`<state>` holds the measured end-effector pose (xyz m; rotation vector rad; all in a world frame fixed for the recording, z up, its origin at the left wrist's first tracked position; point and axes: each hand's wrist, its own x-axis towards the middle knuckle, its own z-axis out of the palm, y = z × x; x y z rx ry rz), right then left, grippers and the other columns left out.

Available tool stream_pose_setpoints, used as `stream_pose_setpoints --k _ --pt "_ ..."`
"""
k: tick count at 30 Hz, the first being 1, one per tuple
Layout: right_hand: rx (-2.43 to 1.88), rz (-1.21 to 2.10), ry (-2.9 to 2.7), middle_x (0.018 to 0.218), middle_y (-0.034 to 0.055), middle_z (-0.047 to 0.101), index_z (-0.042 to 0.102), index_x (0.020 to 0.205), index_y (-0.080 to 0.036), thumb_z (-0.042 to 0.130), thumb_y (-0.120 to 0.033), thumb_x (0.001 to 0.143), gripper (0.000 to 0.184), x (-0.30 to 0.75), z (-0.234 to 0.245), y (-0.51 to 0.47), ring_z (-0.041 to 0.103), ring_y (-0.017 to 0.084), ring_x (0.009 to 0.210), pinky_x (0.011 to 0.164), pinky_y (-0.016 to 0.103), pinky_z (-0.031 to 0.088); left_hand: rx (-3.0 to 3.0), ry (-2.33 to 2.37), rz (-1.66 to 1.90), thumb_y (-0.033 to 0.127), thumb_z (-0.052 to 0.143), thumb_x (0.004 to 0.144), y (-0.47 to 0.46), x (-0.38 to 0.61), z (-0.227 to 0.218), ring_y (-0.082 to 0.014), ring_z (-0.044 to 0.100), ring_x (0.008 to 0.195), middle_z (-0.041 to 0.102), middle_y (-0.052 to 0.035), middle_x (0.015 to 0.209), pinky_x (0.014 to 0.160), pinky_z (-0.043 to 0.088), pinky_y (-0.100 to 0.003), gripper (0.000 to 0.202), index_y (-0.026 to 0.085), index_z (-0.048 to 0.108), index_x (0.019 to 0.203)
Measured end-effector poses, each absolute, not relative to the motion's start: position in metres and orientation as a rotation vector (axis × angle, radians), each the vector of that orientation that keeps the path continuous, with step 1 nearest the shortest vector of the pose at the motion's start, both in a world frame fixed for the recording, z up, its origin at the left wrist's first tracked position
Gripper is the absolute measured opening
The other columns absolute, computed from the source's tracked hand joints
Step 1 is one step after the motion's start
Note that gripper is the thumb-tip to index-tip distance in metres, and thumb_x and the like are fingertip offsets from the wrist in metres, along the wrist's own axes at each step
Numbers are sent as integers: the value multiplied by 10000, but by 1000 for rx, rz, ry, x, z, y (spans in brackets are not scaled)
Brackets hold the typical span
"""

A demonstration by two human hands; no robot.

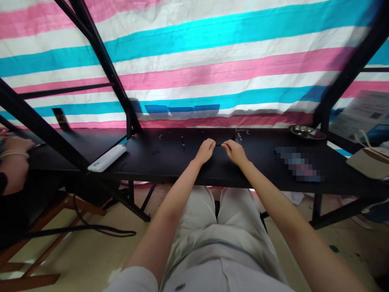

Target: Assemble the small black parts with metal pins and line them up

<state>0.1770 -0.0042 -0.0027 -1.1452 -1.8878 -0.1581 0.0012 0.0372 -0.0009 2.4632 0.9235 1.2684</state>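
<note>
My left hand [205,150] and my right hand [236,152] are close together above the black table [170,164]. Both are closed, fingertips pinching opposite ends of a thin dark rod-like piece [218,144], whose exact kind I cannot make out. Just beyond my right hand lie several small clear or whitish bits [239,138]. To the left of my hands a small dark cylinder with a pale end [182,141] stands on the tabletop. Farther left are small dark scraps [156,151] and tiny white slivers [160,136].
A shiny metal dish [306,132] sits at the back right, near a blurred-out flat object [299,164]. A white oblong device [107,158] lies by the black frame post [129,117]. Another person's hand [15,149] shows at far left. Striped sheeting [212,69] hangs behind.
</note>
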Motion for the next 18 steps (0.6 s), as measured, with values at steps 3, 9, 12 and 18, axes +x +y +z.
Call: stream_pose_setpoints --k 3,9,12,18 --pt "-1150 -168 -1905 812 73 628 582 856 -197 334 -457 922 365 175 -3 -4 574 176 720 646 269 402 2458 964 1247 300 286 940 38 2 -2 -161 481 798 530 -47 831 798 400 -312 299 177 513 789" --pt "-1145 -205 -1931 824 70 621 580 875 -193 318 -443 931 366 174 -3 -5 574 168 728 635 259 398 2380 978 1284 332 231 951 37 3 -2 -153 476 781 503 -37 785 786 398 -300 350 185 456 727" --pt "-1151 -213 -1955 838 72 614 581 902 -194 311 -431 935 360 173 -2 -7 573 167 742 622 256 396 2369 966 1310 351 230 951 37 2 -2 -148 477 772 498 -32 776 771 402 -289 358 187 451 723" --pt "-1176 -188 -1978 861 70 602 579 956 -210 311 -419 934 341 172 1 -10 568 172 760 608 258 399 2417 997 1347 342 223 950 38 1 -3 -154 482 760 502 -36 765 764 410 -303 354 193 445 717"
